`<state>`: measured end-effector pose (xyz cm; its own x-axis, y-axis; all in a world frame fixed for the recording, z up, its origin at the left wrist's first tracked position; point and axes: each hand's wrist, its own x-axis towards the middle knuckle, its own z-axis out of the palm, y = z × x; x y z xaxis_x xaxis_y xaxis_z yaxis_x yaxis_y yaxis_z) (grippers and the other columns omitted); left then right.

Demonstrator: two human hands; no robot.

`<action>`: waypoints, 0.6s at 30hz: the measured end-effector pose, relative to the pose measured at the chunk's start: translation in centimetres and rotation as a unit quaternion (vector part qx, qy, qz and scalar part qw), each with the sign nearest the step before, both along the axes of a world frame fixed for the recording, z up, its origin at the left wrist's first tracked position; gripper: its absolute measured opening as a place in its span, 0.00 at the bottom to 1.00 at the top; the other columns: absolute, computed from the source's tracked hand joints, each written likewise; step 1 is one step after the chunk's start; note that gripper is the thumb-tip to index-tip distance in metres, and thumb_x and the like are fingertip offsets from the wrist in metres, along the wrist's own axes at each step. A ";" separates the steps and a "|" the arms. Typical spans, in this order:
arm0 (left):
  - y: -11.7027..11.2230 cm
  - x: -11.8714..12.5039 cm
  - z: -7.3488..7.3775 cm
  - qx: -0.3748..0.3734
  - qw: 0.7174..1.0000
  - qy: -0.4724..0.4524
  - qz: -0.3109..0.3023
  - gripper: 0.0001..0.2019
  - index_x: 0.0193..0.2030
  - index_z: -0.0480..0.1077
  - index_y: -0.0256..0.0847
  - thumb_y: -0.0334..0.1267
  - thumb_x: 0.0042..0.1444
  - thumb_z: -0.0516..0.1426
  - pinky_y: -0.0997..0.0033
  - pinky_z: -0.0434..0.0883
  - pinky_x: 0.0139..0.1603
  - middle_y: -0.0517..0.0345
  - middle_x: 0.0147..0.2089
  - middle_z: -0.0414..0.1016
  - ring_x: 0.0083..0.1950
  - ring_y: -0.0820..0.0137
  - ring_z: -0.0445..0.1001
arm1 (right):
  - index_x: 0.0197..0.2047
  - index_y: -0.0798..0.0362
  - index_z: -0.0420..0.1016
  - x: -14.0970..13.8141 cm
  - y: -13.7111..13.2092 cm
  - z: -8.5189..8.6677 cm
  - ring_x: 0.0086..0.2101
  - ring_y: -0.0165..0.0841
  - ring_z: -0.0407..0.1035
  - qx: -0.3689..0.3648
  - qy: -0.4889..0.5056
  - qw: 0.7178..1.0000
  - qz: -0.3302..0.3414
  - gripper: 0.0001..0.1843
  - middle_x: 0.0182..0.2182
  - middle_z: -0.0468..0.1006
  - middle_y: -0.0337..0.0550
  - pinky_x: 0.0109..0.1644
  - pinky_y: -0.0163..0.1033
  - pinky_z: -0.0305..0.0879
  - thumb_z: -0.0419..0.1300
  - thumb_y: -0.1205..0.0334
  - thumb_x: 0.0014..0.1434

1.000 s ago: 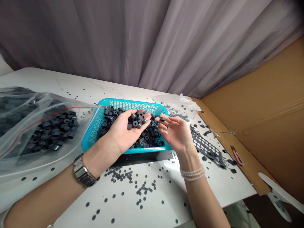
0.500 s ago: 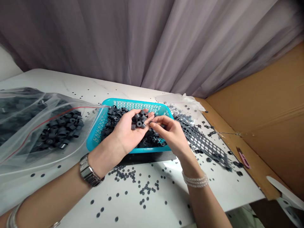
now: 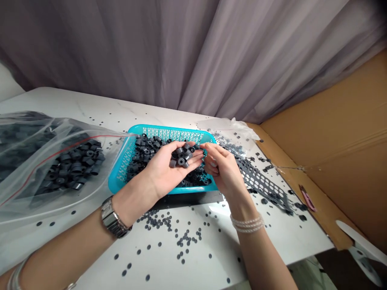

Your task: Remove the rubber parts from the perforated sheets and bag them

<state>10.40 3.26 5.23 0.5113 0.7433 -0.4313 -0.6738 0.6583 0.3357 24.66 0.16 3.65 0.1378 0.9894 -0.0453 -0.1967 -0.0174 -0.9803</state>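
My left hand [image 3: 165, 169] is palm up over a teal plastic basket [image 3: 119, 175], cupped under a small heap of black rubber rings [image 3: 181, 155]. My right hand [image 3: 223, 169] sits just to its right, thumb and fingers pinched together at the fingertips of the left hand, beside the heap. What the pinch holds is too small to make out. The basket is filled with more black rings [image 3: 146, 147]. A metal watch is on my left wrist and a pearl bracelet on my right.
A clear zip bag [image 3: 45, 161] of black rings lies left of the basket. A perforated black rubber sheet [image 3: 261, 183] lies to the right. Small black punched dots [image 3: 181, 241] litter the white table [image 3: 99, 108]. A cardboard box [image 3: 332, 141] stands at right, curtain behind.
My right hand went from open beside the left palm to a pinch at the heap of rings. The left hand stayed cupped and shifted slightly.
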 end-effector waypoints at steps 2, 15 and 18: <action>0.0 0.1 -0.2 0.003 1.000 0.009 0.003 0.07 0.34 0.69 0.34 0.28 0.57 0.50 0.60 0.76 0.48 0.44 0.37 0.76 0.42 0.63 0.78 | 0.38 0.53 0.78 -0.3 -0.2 0.0 0.18 0.22 0.41 -0.003 -0.061 0.998 0.006 0.13 0.16 0.54 0.29 0.21 0.36 0.34 0.66 0.55 0.53; 0.3 -0.2 0.4 -0.019 0.999 -0.007 0.045 0.09 0.38 0.70 0.34 0.23 0.55 0.51 0.59 0.74 0.53 0.44 0.44 0.76 0.52 0.59 0.75 | 0.34 0.55 0.76 1.2 0.2 0.3 0.17 0.23 0.37 -0.068 0.130 0.986 0.076 0.09 0.15 0.51 0.29 0.19 0.33 0.33 0.58 0.60 0.53; 0.3 -0.3 0.5 -0.020 0.999 0.000 0.047 0.08 0.36 0.70 0.34 0.24 0.56 0.51 0.59 0.74 0.53 0.43 0.46 0.75 0.53 0.58 0.74 | 0.32 0.56 0.75 1.6 0.2 0.4 0.17 0.24 0.46 -0.074 0.166 0.982 0.056 0.13 0.18 0.62 0.37 0.18 0.34 0.34 0.52 0.59 0.50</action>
